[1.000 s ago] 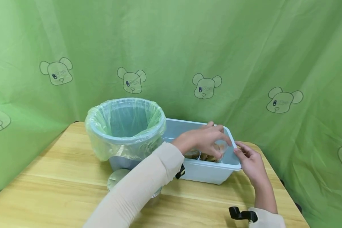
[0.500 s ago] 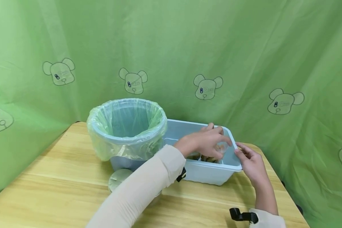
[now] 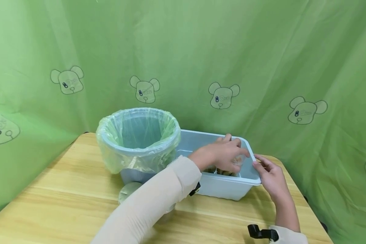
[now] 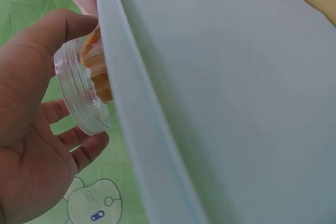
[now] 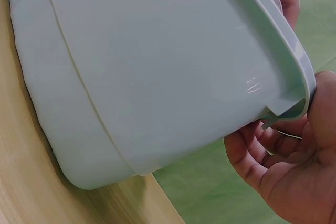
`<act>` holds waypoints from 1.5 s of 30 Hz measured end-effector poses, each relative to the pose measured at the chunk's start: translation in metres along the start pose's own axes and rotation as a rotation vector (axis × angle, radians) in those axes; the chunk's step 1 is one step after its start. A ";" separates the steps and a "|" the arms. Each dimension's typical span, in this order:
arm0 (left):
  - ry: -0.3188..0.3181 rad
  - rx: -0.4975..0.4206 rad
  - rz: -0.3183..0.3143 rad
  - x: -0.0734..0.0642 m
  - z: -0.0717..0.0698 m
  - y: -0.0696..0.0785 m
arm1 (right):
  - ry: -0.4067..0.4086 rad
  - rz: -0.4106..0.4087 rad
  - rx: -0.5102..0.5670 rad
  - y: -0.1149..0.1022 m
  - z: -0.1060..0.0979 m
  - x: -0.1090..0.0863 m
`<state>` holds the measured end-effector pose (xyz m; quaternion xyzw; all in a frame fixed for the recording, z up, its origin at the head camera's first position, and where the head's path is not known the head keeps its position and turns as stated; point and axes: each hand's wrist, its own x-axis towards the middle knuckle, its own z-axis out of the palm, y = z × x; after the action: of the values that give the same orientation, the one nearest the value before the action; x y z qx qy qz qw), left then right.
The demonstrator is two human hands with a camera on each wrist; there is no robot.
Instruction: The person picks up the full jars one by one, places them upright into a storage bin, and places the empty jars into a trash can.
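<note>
My left hand reaches into a light blue plastic tub on the table. Its thumb and fingers curl round a clear round jar, seen tilted in the left wrist view. Orange-brown pieces show at the jar's mouth, partly hidden behind the tub's wall. My right hand grips the tub's right end, thumb at the rim and fingers under the lip in the right wrist view. Brown contents and part of another clear container show below my left hand inside the tub.
Left of the tub stands a blue bucket lined with a thin greenish plastic bag. In front of it, a round pale lid and a clear container are partly covered by my left sleeve. A green curtain hangs behind the wooden table.
The head view has shifted slightly, so everything sits a little lower and further right. Both hands keep their places at the tub, the left still round the jar.
</note>
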<state>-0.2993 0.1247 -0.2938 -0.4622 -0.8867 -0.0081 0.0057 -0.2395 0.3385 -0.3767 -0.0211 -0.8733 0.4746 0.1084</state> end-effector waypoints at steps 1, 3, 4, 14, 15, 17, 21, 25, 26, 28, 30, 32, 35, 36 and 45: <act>-0.006 0.022 -0.001 0.000 0.000 0.001 | -0.002 0.002 0.002 0.001 0.000 0.000; -0.017 0.060 -0.001 0.000 -0.001 0.004 | -0.002 0.004 0.002 0.002 0.000 -0.001; -0.022 0.067 -0.003 0.000 -0.002 0.005 | -0.002 0.006 0.002 0.003 -0.001 -0.001; 0.026 0.039 -0.006 -0.009 -0.014 0.004 | 0.015 -0.012 0.015 0.007 0.000 -0.001; 0.038 0.038 -0.004 -0.011 -0.017 0.003 | 0.016 -0.012 0.017 0.007 0.000 -0.001; 0.053 0.044 -0.004 -0.015 -0.024 0.002 | 0.014 -0.007 0.019 0.006 0.000 0.000; 0.078 0.056 -0.017 -0.026 -0.036 -0.001 | 0.010 -0.003 0.025 0.005 0.000 0.000; 0.104 0.075 -0.028 -0.036 -0.047 -0.003 | 0.016 -0.002 0.017 0.005 -0.001 -0.001; 0.110 0.080 -0.029 -0.038 -0.049 -0.003 | 0.017 -0.001 0.013 0.005 -0.001 -0.001; 0.124 0.082 -0.029 -0.044 -0.055 -0.004 | 0.019 0.000 0.007 0.005 -0.001 -0.001; 0.137 0.080 -0.031 -0.051 -0.061 -0.005 | 0.020 0.002 0.007 0.005 -0.001 -0.001; 0.151 0.078 -0.035 -0.059 -0.066 -0.007 | 0.022 0.004 0.005 0.005 -0.001 -0.001; 0.177 0.079 -0.044 -0.073 -0.073 -0.011 | 0.024 0.006 0.004 0.004 0.000 -0.001; 0.186 0.078 -0.049 -0.078 -0.075 -0.012 | 0.024 0.007 0.003 0.004 0.000 -0.001; 0.286 0.045 -0.077 -0.121 -0.084 -0.027 | 0.025 0.006 0.004 0.001 0.001 0.000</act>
<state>-0.2515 0.0082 -0.2119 -0.4219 -0.8938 -0.0541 0.1419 -0.2402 0.3380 -0.3785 -0.0294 -0.8707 0.4766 0.1181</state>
